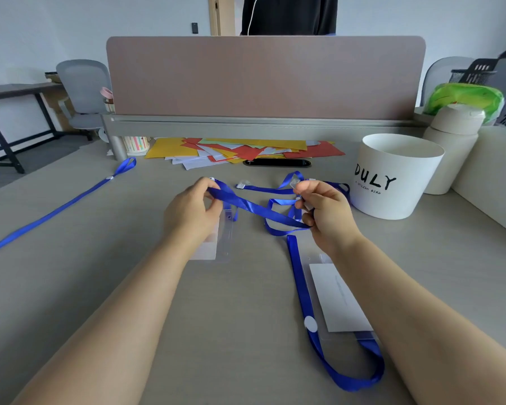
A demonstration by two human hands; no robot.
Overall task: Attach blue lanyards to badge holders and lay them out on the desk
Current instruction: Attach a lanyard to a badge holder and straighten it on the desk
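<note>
Blue lanyard [254, 207] between left hand [192, 209], right hand [326, 217] — tub [392, 176] near

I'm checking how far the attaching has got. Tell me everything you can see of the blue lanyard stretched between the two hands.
The lanyard is a flat, glossy blue ribbon, satin-like. It runs taut above the desk from the left hand, whose thumb and fingers pinch it, down to the right hand, which grips it in curled fingers. Loose blue loops by the right hand seem to be its slack. A clear badge holder sits under the left hand; whether it is attached cannot be told.
</note>
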